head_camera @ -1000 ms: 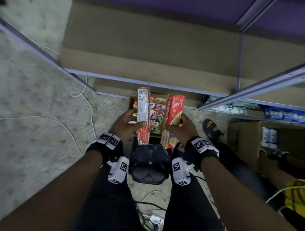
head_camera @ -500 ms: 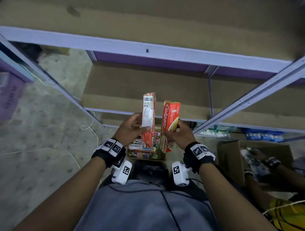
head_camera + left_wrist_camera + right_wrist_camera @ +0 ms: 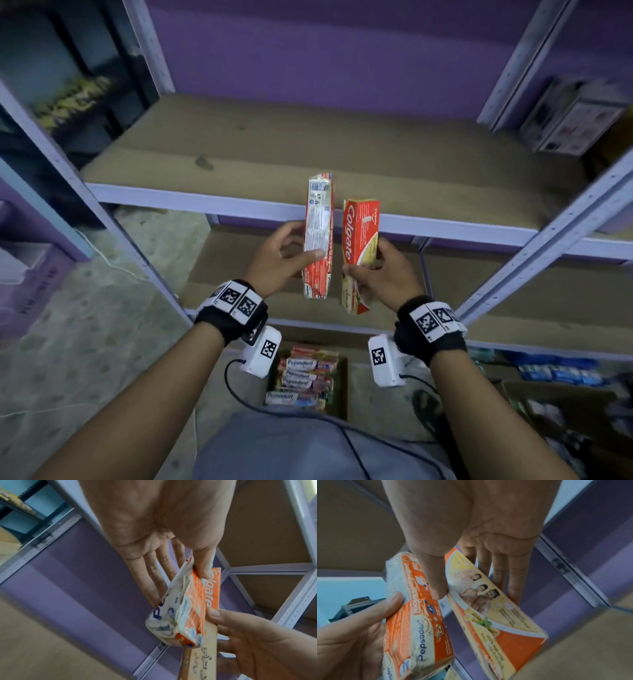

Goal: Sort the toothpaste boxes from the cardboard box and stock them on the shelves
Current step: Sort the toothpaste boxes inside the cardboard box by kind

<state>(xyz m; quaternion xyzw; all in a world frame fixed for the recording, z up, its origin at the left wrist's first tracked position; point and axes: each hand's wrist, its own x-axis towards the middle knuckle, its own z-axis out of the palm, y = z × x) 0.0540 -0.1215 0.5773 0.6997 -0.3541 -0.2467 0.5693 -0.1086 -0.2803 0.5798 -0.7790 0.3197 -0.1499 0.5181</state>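
My left hand (image 3: pixel 291 260) grips a red and white Pepsodent pack (image 3: pixel 318 236), wrapped in clear plastic, holding it upright by thumb and fingers. My right hand (image 3: pixel 373 274) grips a red and yellow Colgate box (image 3: pixel 359 246) upright beside it, a small gap apart. Both are raised in front of the edge of a bare brown shelf board (image 3: pixel 308 147). The left wrist view shows the Pepsodent pack (image 3: pixel 181 609) from its end under my thumb. In the right wrist view my thumb and fingers pinch the Colgate box (image 3: pixel 491 615). The cardboard box (image 3: pixel 308 380) with several more Pepsodent packs stands on the floor below.
The rack's pale metal uprights (image 3: pixel 548 240) and a lower shelf board (image 3: pixel 479 291) stand behind my hands. A printed carton (image 3: pixel 575 116) sits on the shelf at far right. Blue packs (image 3: pixel 555 370) lie on the bottom shelf, and another cardboard box (image 3: pixel 565 418) at lower right.
Both hands have lifted the two packs from just above the floor box up to the higher shelf's edge. My view has tilted upward with them.
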